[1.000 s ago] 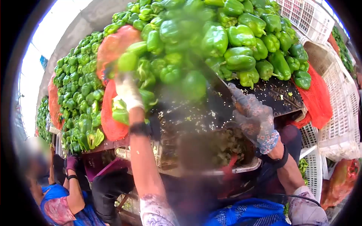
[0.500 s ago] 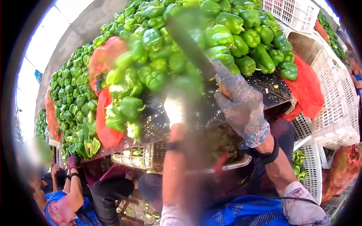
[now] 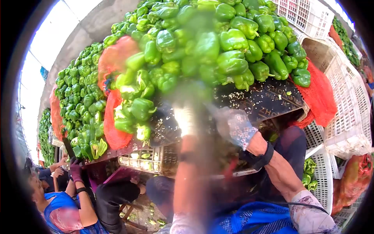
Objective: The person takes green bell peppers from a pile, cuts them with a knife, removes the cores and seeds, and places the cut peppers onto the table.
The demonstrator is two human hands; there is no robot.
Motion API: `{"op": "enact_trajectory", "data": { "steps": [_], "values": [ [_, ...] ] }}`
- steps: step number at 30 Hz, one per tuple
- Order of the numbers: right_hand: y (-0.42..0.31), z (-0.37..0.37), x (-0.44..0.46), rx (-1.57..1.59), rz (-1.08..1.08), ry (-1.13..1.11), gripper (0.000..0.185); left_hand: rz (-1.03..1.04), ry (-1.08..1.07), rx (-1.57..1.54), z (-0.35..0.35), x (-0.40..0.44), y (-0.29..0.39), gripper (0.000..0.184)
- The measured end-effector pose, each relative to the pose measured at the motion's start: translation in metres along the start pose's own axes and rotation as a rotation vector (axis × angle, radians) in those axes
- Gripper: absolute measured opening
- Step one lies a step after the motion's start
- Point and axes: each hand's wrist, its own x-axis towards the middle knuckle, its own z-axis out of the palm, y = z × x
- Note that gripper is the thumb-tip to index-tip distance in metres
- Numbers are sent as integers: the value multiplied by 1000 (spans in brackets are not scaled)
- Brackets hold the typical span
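Okay, head view. Your left hand (image 3: 184, 119) is at clock centre over the black board (image 3: 260, 102), half lost in blur; can't tell if it's closed or on anything. Your right hand (image 3: 233, 125) sits just beside it at 3 o'clock, fingers smeared; can't tell what, if anything, it grips. Green peppers (image 3: 233, 62) are heaped from 12 to 1 on the board's far side, more at 9 to 10 by the red net (image 3: 117, 130). Seeds (image 3: 235, 94) litter the board. Slatted crate (image 3: 140, 160) at 7 to 8. My read: two-handed pepper handling at the board, mid-step. Next move calls for checking finger clearance before gripping.
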Motion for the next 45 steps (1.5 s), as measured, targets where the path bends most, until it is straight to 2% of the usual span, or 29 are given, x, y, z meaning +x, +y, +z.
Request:
{"op": "enact_trajectory", "data": {
  "steps": [2,3,6,7,10,12,13,15,18,19,21,26,27,28,30,33,36,39,40,42,44,45],
  "values": [
    [-2,8,-6,102,-81,79,41,52,154,-68,-9,-12,8,53],
    [-10,7,-3,130,-28,-23,43,98,224,-55,-17,-13,9,54],
    [-20,21,-4,219,-58,87,49,349,343,676,-70,26,-22,50],
    [-26,14,-7,258,-17,103,40,384,402,663,-79,33,-27,49],
    [-33,-7,14,196,-93,315,31,559,303,673,-93,39,-24,34],
    [-30,-12,38,161,-185,472,36,641,217,648,-91,36,-26,29],
    [-31,-16,50,159,-150,443,46,684,250,661,-86,36,-28,29],
    [-21,0,78,143,-222,584,40,704,285,692,-75,27,-22,33],
    [-12,59,111,-73,-122,337,13,630,213,810,-65,18,-2,40],
    [-10,73,115,-145,-83,255,12,604,194,854,-64,20,-1,43],
    [-8,89,125,-158,-129,272,12,596,162,908,-60,24,2,47],
    [-6,67,115,-60,-214,217,12,530,106,976,-59,22,-3,60],
    [-6,63,112,-109,-156,112,13,617,119,1033,-61,25,-7,62],
    [-4,57,103,-97,-126,63,24,705,139,1090,-63,27,-11,64],
    [-7,26,75,-68,-61,-36,53,716,170,1047,-65,29,-16,64],
    [23,28,40,8,-131,-48,62,717,177,1155,-69,48,-23,65],
    [24,-24,22,38,32,-125,61,618,200,1310,-59,58,-20,62],
    [46,-63,1,245,10,7,62,479,139,1501,-31,54,21,60],
    [51,-71,-4,259,44,8,62,582,127,1483,-27,66,30,57],
    [60,-77,-16,292,116,8,62,778,42,1073,-23,128,36,58],
    [71,-65,-28,228,103,15,64,675,178,851,8,164,54,61],
    [72,-64,-34,201,131,-21,65,733,175,826,20,193,54,65]
  ]
}}
